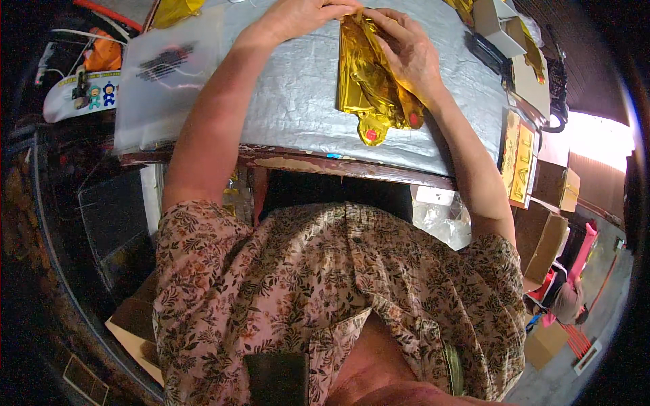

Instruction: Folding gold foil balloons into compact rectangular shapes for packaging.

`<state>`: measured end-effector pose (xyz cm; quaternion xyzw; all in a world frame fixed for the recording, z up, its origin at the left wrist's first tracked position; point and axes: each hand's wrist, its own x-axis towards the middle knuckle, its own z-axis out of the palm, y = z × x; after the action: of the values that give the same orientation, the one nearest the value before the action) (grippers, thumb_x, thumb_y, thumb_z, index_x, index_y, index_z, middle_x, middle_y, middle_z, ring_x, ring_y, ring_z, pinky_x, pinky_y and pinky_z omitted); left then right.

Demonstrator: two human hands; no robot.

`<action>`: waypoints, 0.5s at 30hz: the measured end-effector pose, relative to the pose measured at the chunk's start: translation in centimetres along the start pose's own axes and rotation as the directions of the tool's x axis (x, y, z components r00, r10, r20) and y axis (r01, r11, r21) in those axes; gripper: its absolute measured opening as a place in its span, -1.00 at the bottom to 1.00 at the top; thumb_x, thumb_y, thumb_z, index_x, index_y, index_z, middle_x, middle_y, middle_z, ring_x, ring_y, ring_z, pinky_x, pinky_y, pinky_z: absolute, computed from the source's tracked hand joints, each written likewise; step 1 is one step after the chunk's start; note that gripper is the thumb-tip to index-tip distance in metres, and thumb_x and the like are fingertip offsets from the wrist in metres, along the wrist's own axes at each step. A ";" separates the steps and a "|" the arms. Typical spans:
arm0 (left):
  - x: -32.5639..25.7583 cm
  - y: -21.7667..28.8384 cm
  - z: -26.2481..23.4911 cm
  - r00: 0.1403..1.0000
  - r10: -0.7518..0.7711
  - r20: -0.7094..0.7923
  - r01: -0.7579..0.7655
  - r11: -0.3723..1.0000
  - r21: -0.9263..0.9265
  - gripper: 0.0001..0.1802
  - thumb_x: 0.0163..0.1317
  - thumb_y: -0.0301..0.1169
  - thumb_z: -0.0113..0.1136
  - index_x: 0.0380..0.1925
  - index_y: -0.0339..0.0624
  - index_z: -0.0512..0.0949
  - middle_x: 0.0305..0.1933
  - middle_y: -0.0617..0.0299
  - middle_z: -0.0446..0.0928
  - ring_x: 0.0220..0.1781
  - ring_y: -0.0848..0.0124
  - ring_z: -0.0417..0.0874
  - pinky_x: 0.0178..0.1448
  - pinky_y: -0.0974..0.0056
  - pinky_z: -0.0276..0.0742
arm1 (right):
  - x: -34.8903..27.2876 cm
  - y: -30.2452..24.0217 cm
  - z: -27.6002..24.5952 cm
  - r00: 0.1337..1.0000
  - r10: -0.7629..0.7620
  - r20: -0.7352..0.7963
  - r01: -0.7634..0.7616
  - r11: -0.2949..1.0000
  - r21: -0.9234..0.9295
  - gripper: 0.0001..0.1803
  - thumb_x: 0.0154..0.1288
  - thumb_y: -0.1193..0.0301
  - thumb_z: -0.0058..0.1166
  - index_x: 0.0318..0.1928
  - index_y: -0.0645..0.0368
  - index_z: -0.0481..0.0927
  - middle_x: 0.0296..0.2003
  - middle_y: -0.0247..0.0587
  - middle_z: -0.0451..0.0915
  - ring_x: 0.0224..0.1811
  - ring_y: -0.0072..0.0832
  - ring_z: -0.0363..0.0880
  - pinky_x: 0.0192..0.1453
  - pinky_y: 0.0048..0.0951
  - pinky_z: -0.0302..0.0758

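Observation:
A flat, folded gold foil balloon (362,74) lies lengthwise on the silvery sheet covering the table. Its near end has rounded tabs with red dots. At the far end, my left hand (298,17) reaches in from the left with its fingers pinched together on the foil edge. My right hand (409,54) bends over the balloon's right side, thumb and fingers closing on the same far end. The fingertips of both hands meet there, and the exact grip is partly hidden near the picture's top edge.
A clear plastic bag (169,74) with dark print lies left on the table. More gold foil (177,12) sits at the far left. On the right stand a white open box (497,27), a black object (486,53) and a yellow printed box (520,159). Cardboard boxes (542,240) are beyond.

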<state>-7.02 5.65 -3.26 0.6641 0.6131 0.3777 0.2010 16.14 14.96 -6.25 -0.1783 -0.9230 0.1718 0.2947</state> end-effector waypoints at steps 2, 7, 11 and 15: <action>0.2 0.1 0.2 0.998 -0.065 -0.006 0.064 0.995 -0.070 -0.73 0.40 -0.39 0.26 0.00 -0.27 0.74 -0.15 0.02 0.79 -0.21 0.32 0.79 -0.11 0.25 0.65 | 0.0 0.1 0.0 1.000 0.010 0.008 -0.010 1.000 -0.003 -0.53 0.41 0.27 0.20 0.32 -0.31 0.62 0.20 -0.32 0.60 0.13 -0.22 0.61 0.21 -0.22 0.60; 0.3 -0.8 0.4 1.000 -0.020 0.015 0.021 0.998 -0.066 -0.73 0.42 -0.39 0.25 0.03 -0.27 0.73 -0.11 0.08 0.80 -0.19 0.35 0.78 -0.09 0.28 0.65 | 0.0 0.3 0.2 1.000 -0.007 -0.017 0.007 1.000 0.009 -0.54 0.41 0.26 0.20 0.31 -0.26 0.63 0.19 -0.30 0.61 0.15 -0.20 0.61 0.21 -0.21 0.60; 0.2 -0.4 0.4 0.994 0.108 -0.016 -0.109 0.984 -0.141 -0.73 0.41 -0.41 0.25 0.03 -0.27 0.73 -0.09 0.08 0.80 -0.15 0.37 0.77 -0.06 0.28 0.65 | 0.0 0.3 0.1 0.999 0.042 -0.002 -0.042 0.999 0.029 -0.55 0.42 0.25 0.20 0.31 -0.24 0.63 0.19 -0.29 0.61 0.17 -0.20 0.61 0.21 -0.20 0.60; 0.2 -0.1 0.2 1.000 0.019 0.017 -0.017 0.993 -0.116 -0.73 0.39 -0.42 0.25 0.02 -0.27 0.73 -0.09 0.07 0.80 -0.13 0.36 0.78 -0.05 0.27 0.65 | 0.0 0.1 -0.1 1.000 0.017 -0.009 -0.017 1.000 0.014 -0.54 0.44 0.23 0.18 0.32 -0.27 0.62 0.19 -0.28 0.61 0.18 -0.19 0.61 0.21 -0.19 0.60</action>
<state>-6.90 5.88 -3.41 0.6601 0.5824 0.4084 0.2413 16.21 15.05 -6.21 -0.1850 -0.9188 0.1797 0.2988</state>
